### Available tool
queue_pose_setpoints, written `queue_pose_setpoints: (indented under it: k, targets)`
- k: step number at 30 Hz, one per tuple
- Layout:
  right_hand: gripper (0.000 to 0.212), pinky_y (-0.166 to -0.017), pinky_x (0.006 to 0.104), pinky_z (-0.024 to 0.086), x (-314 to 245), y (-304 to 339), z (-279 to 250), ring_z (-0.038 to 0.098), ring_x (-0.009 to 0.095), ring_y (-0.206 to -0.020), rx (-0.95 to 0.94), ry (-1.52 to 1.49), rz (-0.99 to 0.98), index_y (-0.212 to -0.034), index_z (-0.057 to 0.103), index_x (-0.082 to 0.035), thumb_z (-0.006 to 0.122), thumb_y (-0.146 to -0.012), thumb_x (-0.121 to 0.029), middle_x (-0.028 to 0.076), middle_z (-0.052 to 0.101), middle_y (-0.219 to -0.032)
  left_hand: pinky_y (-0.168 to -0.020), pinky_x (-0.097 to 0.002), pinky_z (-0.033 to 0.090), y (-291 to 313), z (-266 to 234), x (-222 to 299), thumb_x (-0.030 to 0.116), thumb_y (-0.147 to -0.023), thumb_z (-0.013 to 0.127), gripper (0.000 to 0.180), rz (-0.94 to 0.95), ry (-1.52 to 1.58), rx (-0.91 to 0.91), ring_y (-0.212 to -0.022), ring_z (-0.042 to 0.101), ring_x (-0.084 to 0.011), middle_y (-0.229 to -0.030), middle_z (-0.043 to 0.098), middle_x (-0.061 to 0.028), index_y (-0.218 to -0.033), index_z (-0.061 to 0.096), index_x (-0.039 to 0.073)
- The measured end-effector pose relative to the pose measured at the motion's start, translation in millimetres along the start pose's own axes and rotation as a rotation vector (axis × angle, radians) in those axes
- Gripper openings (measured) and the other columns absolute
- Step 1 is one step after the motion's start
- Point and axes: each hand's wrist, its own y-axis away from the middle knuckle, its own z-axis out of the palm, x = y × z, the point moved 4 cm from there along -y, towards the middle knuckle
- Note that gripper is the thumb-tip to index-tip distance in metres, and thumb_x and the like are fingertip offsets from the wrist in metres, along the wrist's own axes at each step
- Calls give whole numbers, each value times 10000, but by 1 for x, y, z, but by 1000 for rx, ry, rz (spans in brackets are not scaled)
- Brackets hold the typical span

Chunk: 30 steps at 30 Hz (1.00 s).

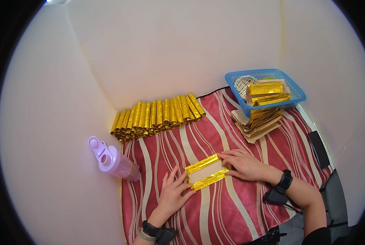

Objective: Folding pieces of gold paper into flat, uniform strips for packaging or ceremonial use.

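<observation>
My parted left fingers and right fingers steady a gold-edged sheet, not yet rolled; finished-looking rolls lie at eleven o'clock, loose sheets wait at one.

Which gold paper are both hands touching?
The flat, beige-centred sheet, touched at its ends by left hand and right hand; rolls, stack and papers in the blue basket lie untouched.

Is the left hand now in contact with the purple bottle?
Apart: the head view shows striped cloth plainly between the left hand and the purple bottle.
</observation>
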Motion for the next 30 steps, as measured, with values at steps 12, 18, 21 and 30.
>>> queue_pose_setpoints:
  k: [12, 18, 21, 30]
  targets:
    - [186, -801, 367, 441, -2, 5, -4, 571, 238, -890, 45, -98, -106, -908, 612, -99, 698, -828, -243, 43, 590, -894, -899, -398, 465, -5, -6, 12, 99, -667, 812, 188, 74, 65, 107, -1077, 524, -290, -914, 622, -36, -801, 683, 69]
    - [170, -770, 373, 446, -5, 4, -2, 577, 249, -871, 79, -51, -149, -901, 614, -97, 683, -839, -238, 48, 591, -879, -878, -388, 465, -5, -5, 15, 70, -682, 780, 155, 77, 51, 122, -1041, 532, -286, -894, 622, -40, -791, 670, 61]
    - [154, -758, 373, 452, -2, 4, 1, 578, 251, -867, 105, -47, -138, -897, 613, -98, 675, -843, -228, 47, 591, -879, -852, -398, 468, -6, -3, 13, 74, -686, 753, 148, -11, 86, 131, -1016, 534, -277, -874, 607, -42, -785, 644, 56]
    - [141, -749, 375, 455, -3, 2, 3, 583, 250, -871, 108, -16, -113, -911, 606, -110, 661, -849, -224, 43, 594, -878, -837, -371, 455, -6, 3, 15, 84, -705, 765, 158, -115, 93, 146, -968, 527, -272, -857, 603, -57, -791, 641, 39]
